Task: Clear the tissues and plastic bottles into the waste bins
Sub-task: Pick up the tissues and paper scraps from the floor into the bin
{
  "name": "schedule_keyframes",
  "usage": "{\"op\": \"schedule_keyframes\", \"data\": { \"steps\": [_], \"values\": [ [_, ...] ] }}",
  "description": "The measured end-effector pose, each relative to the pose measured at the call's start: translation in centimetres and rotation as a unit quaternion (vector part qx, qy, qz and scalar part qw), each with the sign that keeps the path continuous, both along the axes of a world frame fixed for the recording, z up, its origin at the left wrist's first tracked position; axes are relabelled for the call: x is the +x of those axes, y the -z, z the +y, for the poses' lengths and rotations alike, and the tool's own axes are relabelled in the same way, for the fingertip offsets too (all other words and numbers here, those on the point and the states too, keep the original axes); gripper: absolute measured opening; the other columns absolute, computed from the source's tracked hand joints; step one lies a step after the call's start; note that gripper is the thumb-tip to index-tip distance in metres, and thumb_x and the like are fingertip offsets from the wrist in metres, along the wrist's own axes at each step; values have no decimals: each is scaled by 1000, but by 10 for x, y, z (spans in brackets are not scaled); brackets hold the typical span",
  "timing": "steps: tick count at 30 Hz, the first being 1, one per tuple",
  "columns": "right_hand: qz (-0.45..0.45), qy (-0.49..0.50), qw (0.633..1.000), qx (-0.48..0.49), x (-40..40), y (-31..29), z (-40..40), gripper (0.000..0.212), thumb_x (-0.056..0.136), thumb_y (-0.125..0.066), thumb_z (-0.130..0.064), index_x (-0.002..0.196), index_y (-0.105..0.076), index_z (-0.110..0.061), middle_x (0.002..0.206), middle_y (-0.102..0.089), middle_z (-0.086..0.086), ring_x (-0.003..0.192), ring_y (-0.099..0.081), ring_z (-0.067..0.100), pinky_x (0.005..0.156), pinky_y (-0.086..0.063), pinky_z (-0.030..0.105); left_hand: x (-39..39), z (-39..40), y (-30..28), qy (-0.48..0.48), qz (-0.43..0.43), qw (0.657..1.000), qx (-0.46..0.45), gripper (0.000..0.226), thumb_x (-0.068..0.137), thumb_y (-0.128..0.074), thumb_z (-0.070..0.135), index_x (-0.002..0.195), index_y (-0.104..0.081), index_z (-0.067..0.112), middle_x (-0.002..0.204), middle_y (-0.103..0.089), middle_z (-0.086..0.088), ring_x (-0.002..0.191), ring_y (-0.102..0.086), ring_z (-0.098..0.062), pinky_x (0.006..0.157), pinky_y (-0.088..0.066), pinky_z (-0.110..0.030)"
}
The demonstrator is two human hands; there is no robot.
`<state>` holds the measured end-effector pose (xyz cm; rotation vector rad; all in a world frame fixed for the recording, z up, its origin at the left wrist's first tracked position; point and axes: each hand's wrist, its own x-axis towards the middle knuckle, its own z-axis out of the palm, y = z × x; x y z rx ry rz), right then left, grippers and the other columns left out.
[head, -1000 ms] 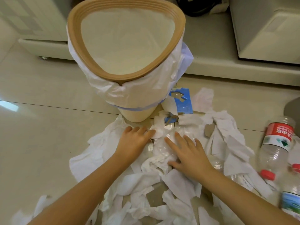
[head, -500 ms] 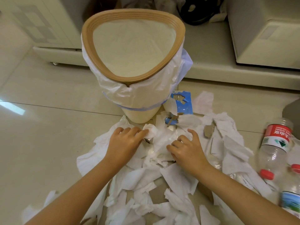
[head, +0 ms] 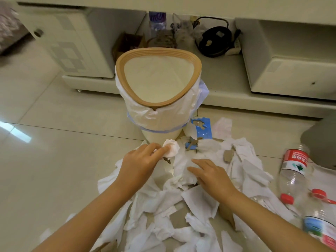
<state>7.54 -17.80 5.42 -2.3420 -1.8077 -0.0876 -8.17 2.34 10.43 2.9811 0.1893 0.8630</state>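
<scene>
A heap of torn white tissues (head: 198,202) covers the floor in front of a tan waste bin (head: 197,62) lined with a white bag. My left hand (head: 140,160) pinches a crumpled tissue ball (head: 171,150) just below the bin's base. My right hand (head: 211,174) lies flat on the heap with its fingers spread, holding nothing. Two clear plastic bottles lie at the right: one with a red label (head: 293,171), and another with a blue label (head: 320,228) at the frame's edge.
A blue plastic piece (head: 203,130) lies beside the bin's base, with brown cardboard scraps (head: 228,155) among the tissues. A low cream cabinet (head: 283,70) runs behind the bin, with a black appliance (head: 214,42) and clutter on its shelf. Tiled floor spreads to the left.
My left hand has closed on a tissue ball and lifted it slightly toward the bin. My right hand has opened flat on the pile. The view has pulled back.
</scene>
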Motion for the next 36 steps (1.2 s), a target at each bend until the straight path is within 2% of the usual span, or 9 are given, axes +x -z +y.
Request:
{"op": "schedule_keyframes", "data": {
  "steps": [4, 8, 10, 12, 14, 17, 24, 32, 36],
  "values": [
    [2, -24, 986, -163, -6, 25, 14, 57, 35, -91, -15, 88, -74, -25, 97, -72, 7, 69, -69, 24, 40, -49, 29, -6, 0, 8, 10, 20, 1000, 9, 36, 79, -65, 5, 111, -60, 22, 86, -68, 2, 59, -59, -18, 38, -40, -25],
    [-6, -20, 979, -201, -1, 38, 26, 46, 75, -68, -13, 119, -56, -15, 118, -57, 12, 90, -60, 31, 56, -40, 34, -11, 0, 18, 12, 34, 999, 15, 46, 73, -67, 0, 110, -55, 24, 82, -66, 2, 56, -56, -16, 39, -33, -22],
    [-33, -38, 978, -203, -2, 33, 29, 38, 66, -75, -12, 101, -60, -13, 96, -59, 10, 74, -59, 27, 50, -30, 32, -11, 1, 22, 10, 41, 999, 18, 48, 72, -69, -1, 110, -56, 24, 83, -66, 3, 56, -55, -16, 38, -33, -23],
    [-65, -61, 981, -175, 0, 35, 29, 42, 38, -86, -12, 70, -60, -16, 66, -55, 3, 48, -51, 19, 41, -23, 27, -10, 3, 28, 3, 45, 999, 6, 47, 74, -70, 0, 112, -55, 25, 84, -66, 3, 58, -56, -16, 37, -39, -25],
    [-74, -72, 988, -118, 3, 40, 26, 43, 32, -88, -14, 66, -63, -17, 62, -57, 1, 47, -54, 19, 40, -36, 26, -8, 4, 32, -1, 47, 999, -2, 46, 77, -69, 3, 114, -54, 25, 86, -66, 2, 60, -58, -18, 38, -44, -29],
    [-81, -67, 994, -32, 3, 38, 18, 44, 37, -89, -11, 76, -71, -15, 75, -68, 3, 66, -66, 24, 65, -56, 39, -8, 3, 34, 4, 49, 999, -6, 44, 79, -68, 4, 115, -53, 25, 89, -67, 1, 62, -60, -18, 39, -45, -29],
    [-123, -61, 982, 132, 2, 10, 3, 25, 66, -75, 1, 84, -70, -16, 82, -68, 1, 80, -65, 25, 92, -46, 51, -11, -2, 18, 36, 32, 999, 24, 45, 79, -58, 1, 118, -53, 23, 88, -69, 0, 61, -60, -17, 41, -39, -23],
    [-77, -18, 959, 272, 0, -95, -3, 16, 79, -75, -10, 95, -75, -14, 91, -71, 6, 82, -66, 27, 64, -53, 35, -9, -4, -43, 57, -31, 997, 48, 51, 77, -71, 2, 122, -57, 20, 99, -69, -4, 67, -64, -19, 43, -51, -29],
    [-77, -32, 939, 333, 1, -144, 11, 19, 81, -75, -16, 100, -74, -14, 94, -71, 8, 82, -67, 25, 63, -54, 33, 4, 5, -84, 78, -77, 993, 39, 46, 85, -68, 8, 127, -56, 21, 105, -70, -6, 82, -67, -18, 53, -55, -27]
  ]
}}
